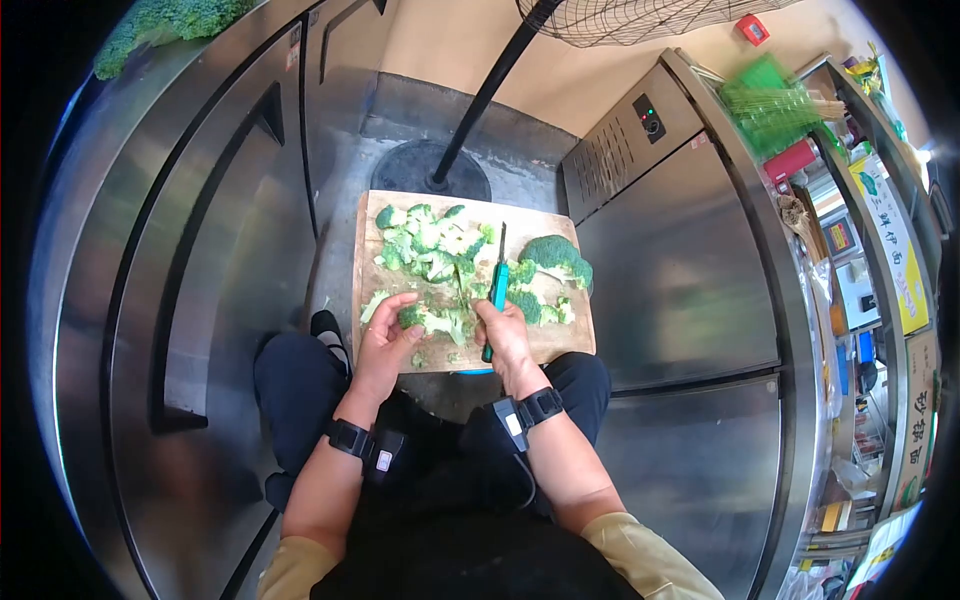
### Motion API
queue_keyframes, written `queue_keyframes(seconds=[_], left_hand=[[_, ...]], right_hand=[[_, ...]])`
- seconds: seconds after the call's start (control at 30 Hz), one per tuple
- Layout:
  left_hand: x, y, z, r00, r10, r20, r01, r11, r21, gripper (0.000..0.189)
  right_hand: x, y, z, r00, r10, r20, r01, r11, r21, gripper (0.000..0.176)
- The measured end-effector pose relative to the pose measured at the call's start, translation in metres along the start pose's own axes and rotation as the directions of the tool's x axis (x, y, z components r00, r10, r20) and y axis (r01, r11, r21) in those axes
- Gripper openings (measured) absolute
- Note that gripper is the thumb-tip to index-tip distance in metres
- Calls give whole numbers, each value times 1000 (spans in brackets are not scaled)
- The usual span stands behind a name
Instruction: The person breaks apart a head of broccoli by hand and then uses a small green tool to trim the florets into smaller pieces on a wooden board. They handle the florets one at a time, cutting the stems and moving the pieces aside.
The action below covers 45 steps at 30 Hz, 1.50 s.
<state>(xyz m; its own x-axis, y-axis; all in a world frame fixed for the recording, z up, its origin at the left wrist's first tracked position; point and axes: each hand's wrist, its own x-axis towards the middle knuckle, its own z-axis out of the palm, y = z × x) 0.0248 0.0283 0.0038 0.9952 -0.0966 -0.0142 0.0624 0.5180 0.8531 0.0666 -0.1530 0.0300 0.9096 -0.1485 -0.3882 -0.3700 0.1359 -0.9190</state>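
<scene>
Broccoli florets (440, 255) piled on a wooden cutting board (560, 345), 2 hands at its near edge.
Left hand (385, 345) pinches 1 floret (410, 316) at the board's near left; right hand (508, 338) is closed around a teal-handled knife (498, 280), blade pointing far, just right of that floret, its middle hidden under the fingers. A larger head (555, 255) lies far right on the board. Yellow signs (895, 250) at the right edge carry characters too warped to read; black wristbands (348, 438) hide both wrists.

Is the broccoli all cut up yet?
Not all: small florets cover the board, but one big head lies uncut by the knife.
</scene>
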Motion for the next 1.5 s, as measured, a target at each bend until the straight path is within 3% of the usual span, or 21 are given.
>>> queue_keyframes(seconds=[0.13, 0.27, 0.3, 0.37, 0.47, 0.5, 0.6, 0.8, 0.93, 1.0, 1.1, 1.2, 1.3, 1.33, 1.4, 1.43, 1.5], left_hand=[[0, 0, -2, 998, -68, 4, 67, 967, -244, 41], [-2, -3, -4, 991, -127, -49, 104, 937, -332, 39], [-1, -5, -5, 988, -142, -63, 112, 934, -340, 39], [0, -7, -5, 979, -191, -67, 164, 944, -287, 40], [-2, -5, -4, 968, -244, -61, 224, 946, -235, 43], [-2, -4, -4, 964, -258, -57, 240, 945, -223, 45], [-3, -5, 0, 994, -104, 39, 105, 994, -19, 51], [-2, -14, 0, 999, -49, 16, 47, 995, 91, 55], [-1, -9, 1, 1000, 2, 8, -2, 997, 77, 50], [-4, -3, 4, 1000, -15, 19, 13, 996, 92, 48], [-2, -11, -2, 985, -169, 44, 166, 984, 59, 40], [-2, -15, -2, 994, -95, 54, 90, 992, 87, 29], [-2, -15, 0, 999, 36, -9, -34, 991, 126, 24], [-2, -15, -2, 998, 30, -56, -26, 997, 71, 24], [1, -12, -6, 989, 12, -147, -17, 999, -38, 24], [2, -11, -5, 986, 42, -164, -43, 999, 0, 26], [4, -10, -5, 974, 108, -199, -95, 993, 73, 29]], right_hand=[[12, 0, -10, 1000, -8, -27, 4, 986, -166, 9], [-4, -7, -7, 997, -66, 44, 73, 977, -202, 14], [-13, -12, -2, 991, -34, 127, 55, 985, -166, 15], [-27, -20, 6, 957, 18, 290, 11, 995, -99, 16], [-28, -10, 8, 913, 30, 408, 17, 994, -112, 19], [-27, -8, 8, 914, 61, 402, -14, 993, -118, 20], [-23, 4, 2, 938, 96, 334, -105, 994, 8, 19], [-30, 18, -1, 921, 145, 362, -245, 938, 247, 15], [-28, 23, -1, 938, 77, 339, -169, 952, 254, 14], [-28, 23, 1, 952, 1, 307, -72, 973, 220, 13], [-29, 16, 5, 970, -101, 222, 94, 995, 45, 7], [-30, 13, 6, 975, -143, 172, 139, 990, 32, 8], [-23, 10, 4, 990, -144, -7, 144, 989, 45, 13], [-23, 7, 2, 978, -206, 17, 206, 971, -122, 15], [-28, -3, -2, 945, -314, 94, 323, 840, -436, 21], [-34, -6, -3, 885, -426, 188, 440, 636, -634, 27], [-48, -14, 0, 866, -402, 297, 476, 483, -735, 29]])
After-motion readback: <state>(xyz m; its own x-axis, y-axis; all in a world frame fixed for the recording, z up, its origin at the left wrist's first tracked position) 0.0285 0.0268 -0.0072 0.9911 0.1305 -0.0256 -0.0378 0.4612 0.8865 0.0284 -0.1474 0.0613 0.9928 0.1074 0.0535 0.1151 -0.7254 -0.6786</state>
